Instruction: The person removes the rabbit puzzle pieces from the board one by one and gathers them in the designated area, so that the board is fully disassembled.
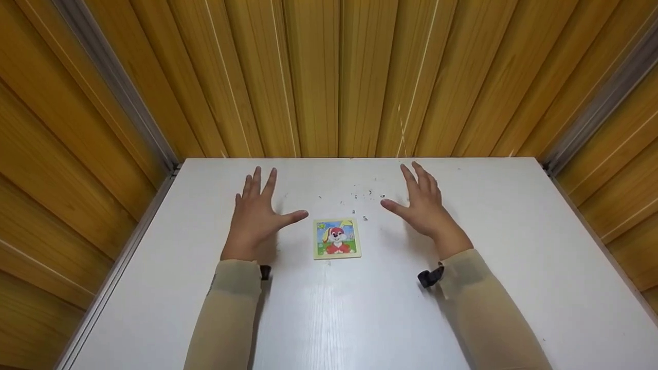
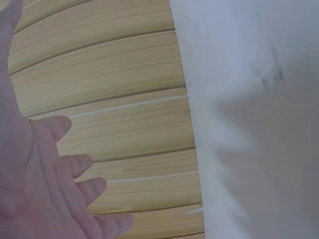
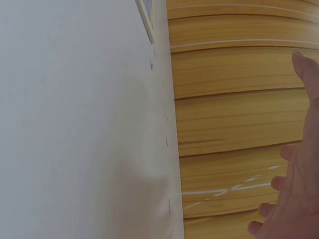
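A small square picture puzzle board (image 1: 337, 239) with a red-and-white cartoon rabbit lies flat on the white table between the two hands. Left of it, my left hand (image 1: 255, 216) is spread with the thumb pointing toward the board's upper left corner; nothing is in it. On the other side my right hand (image 1: 422, 208) is spread too, its thumb pointing inward, farther from the board. Both palms, seen in the wrist views as the left palm (image 2: 40, 174) and the right palm (image 3: 301, 189), hold nothing. A corner of the board (image 3: 146, 20) shows at the top of the right wrist view.
The white table (image 1: 329, 318) has small dark specks (image 1: 355, 196) behind the board. Yellow wood-look panels (image 1: 339, 77) rise along its back edge and both sides, with grey metal posts (image 1: 123, 77) at the corners. A black wrist strap piece (image 1: 431, 278) sits under the right cuff.
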`<control>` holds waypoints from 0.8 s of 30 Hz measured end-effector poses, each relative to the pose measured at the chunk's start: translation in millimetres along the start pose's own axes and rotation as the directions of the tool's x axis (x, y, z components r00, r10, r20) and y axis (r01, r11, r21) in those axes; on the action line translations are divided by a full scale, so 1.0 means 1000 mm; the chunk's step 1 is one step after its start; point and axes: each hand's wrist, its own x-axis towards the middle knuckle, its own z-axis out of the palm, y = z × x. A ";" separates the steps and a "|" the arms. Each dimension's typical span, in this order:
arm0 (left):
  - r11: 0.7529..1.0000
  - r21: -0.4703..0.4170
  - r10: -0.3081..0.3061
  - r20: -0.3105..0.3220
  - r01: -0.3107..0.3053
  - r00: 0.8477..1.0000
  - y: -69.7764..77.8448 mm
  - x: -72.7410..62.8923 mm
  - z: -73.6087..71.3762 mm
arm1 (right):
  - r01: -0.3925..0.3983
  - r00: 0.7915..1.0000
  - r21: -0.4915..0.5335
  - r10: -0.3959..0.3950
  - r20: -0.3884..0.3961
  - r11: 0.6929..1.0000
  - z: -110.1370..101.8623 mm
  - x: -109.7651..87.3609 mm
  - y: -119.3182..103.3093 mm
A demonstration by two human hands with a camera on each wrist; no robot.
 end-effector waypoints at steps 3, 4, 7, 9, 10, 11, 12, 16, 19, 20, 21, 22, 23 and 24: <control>0.999 -0.052 0.012 0.015 -0.011 1.000 0.002 -0.003 0.005 | 0.012 1.000 0.027 -0.013 0.021 1.000 0.007 0.001 -0.012; 0.998 -0.068 0.013 0.022 -0.011 1.000 0.002 -0.004 0.006 | 0.017 0.999 0.036 -0.018 0.027 0.999 0.010 0.001 -0.016; 0.994 -0.109 0.012 0.042 -0.007 0.999 0.003 -0.006 0.013 | 0.029 0.998 0.067 -0.033 0.047 0.997 0.017 0.001 -0.028; 0.992 -0.127 0.014 0.052 -0.007 0.999 0.005 -0.006 0.016 | 0.032 0.997 0.087 -0.038 0.063 0.996 0.022 0.001 -0.035; 0.991 -0.135 0.016 0.058 -0.008 0.998 0.006 -0.006 0.018 | 0.032 0.997 0.097 -0.039 0.073 0.995 0.024 0.001 -0.039; 0.989 -0.145 0.019 0.066 -0.009 0.998 0.006 -0.006 0.020 | 0.033 0.996 0.107 -0.042 0.081 0.994 0.026 0.001 -0.043; 0.989 -0.149 0.024 0.073 -0.013 0.997 0.006 -0.006 0.022 | 0.034 0.995 0.120 -0.046 0.090 0.992 0.029 0.001 -0.047; 0.987 -0.154 0.052 0.097 -0.037 0.994 0.006 -0.005 0.029 | 0.030 0.988 0.178 -0.055 0.141 0.984 0.037 0.003 -0.063; 0.986 -0.158 0.075 0.119 -0.055 0.990 0.005 -0.005 0.035 | 0.013 0.981 0.222 -0.055 0.184 0.975 0.044 0.004 -0.072; 0.985 -0.161 0.081 0.132 -0.059 0.988 0.005 -0.006 0.037 | 0.007 0.978 0.235 -0.055 0.199 0.972 0.046 0.005 -0.074; 0.984 -0.169 0.085 0.148 -0.060 0.985 0.004 -0.006 0.039 | 0.003 0.976 0.246 -0.057 0.213 0.969 0.048 0.005 -0.076; 0.983 -0.173 0.089 0.164 -0.060 0.982 0.004 -0.006 0.041 | 0.002 0.973 0.264 -0.063 0.223 0.964 0.051 0.005 -0.077; 0.982 -0.176 0.092 0.180 -0.060 0.979 0.004 -0.007 0.042 | 0.002 0.970 0.286 -0.072 0.233 0.958 0.053 0.006 -0.078; 0.982 -0.180 0.098 0.194 -0.063 0.976 0.004 -0.007 0.043 | 0.002 0.966 0.308 -0.081 0.244 0.951 0.055 0.006 -0.078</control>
